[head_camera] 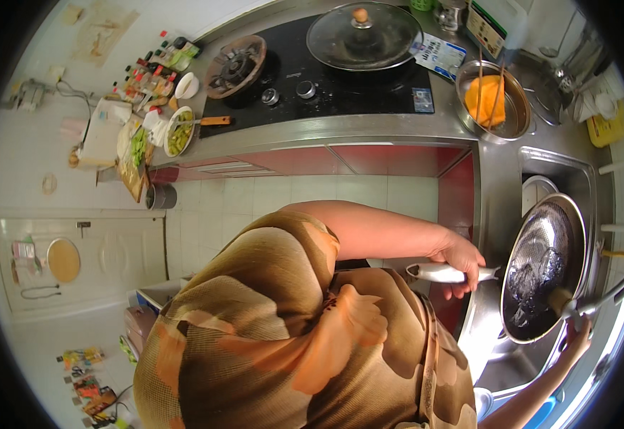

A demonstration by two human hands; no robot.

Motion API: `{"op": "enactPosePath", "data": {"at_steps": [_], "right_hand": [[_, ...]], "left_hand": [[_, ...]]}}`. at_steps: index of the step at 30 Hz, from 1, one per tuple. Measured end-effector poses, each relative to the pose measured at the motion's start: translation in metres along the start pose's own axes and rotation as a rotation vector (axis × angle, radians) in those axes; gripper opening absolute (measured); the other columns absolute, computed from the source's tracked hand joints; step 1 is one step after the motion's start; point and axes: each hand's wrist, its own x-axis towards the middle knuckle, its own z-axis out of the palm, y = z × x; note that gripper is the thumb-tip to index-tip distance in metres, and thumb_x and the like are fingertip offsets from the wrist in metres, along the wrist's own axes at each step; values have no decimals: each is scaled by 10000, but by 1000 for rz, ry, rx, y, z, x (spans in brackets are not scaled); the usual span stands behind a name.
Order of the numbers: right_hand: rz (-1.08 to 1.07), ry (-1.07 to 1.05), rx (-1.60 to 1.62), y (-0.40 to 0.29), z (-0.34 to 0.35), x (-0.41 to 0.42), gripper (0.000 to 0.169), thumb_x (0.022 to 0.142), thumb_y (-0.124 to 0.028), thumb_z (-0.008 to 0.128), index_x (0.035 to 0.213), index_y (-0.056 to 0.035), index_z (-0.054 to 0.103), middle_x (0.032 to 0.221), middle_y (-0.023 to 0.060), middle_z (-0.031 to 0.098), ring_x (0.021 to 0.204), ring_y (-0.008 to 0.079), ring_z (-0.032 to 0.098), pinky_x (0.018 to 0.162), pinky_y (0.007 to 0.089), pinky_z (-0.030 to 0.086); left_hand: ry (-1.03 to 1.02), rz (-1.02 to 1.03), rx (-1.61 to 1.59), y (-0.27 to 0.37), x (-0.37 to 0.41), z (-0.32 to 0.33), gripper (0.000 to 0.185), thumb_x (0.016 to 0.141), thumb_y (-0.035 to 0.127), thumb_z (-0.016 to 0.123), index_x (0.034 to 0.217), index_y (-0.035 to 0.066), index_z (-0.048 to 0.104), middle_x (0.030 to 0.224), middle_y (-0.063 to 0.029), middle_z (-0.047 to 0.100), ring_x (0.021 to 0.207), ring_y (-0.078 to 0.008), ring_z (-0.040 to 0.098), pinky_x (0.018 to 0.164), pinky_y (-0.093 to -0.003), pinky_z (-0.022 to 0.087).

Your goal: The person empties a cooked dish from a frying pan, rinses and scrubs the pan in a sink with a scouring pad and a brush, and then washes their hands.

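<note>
My left hand (459,260) grips the pale handle of a frying pan (540,225). The pan is tilted over the sink, and its dark, textured inside looks wet and shiny. At the pan's lower right rim, my right hand (578,333) is beside the end of the metal faucet spout (609,297). A blurred tan piece (561,301) overlaps the pan there; whether it is a brush or part of the faucet cannot be made out. The fingers of my right hand are partly hidden. Behind the pan, a white dish (536,192) lies in the stainless steel sink (558,155).
A steel pot (521,126) holding an orange cloth (484,101) and chopsticks stands by the sink. Across the black gas hob (344,99) sit a glass-lidded pan (333,40) and a burner. Beyond it are a bowl of green food (179,137) and several bottles (156,69).
</note>
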Motion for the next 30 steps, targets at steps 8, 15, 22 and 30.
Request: {"op": "enactPosePath", "data": {"at_steps": [8,15,22,30], "right_hand": [[-149,-381,171,-48,183,-26,326,916,-255,530,1140,-22,574,1121,108,599,929,197,603,796,281,506],[-157,-421,-82,-62,76,-3,354,911,-268,546,1183,-43,566,1161,80,546,1012,209,564,835,309,494],[77,-466,-271,-37,78,-52,347,915,-235,535,1176,-9,567,1202,112,531,1061,227,547,880,324,491],[-370,-242,-16,-51,185,-6,339,914,-214,539,1157,18,580,1159,130,567,1034,229,562,865,318,507]], "left_hand": [[-325,-182,-356,-14,46,-10,159,901,110,525,783,117,418,579,66,348,441,-29,335,410,-210,286],[-391,-156,-288,-16,47,-14,232,938,196,498,739,131,398,574,75,315,447,-21,326,422,-199,275],[-357,-128,-304,-15,52,-9,217,939,166,482,745,126,393,584,71,319,460,-24,336,442,-203,282],[-302,-120,-258,-21,63,-6,239,935,141,477,713,126,388,569,64,315,455,-32,349,444,-211,297]]}}
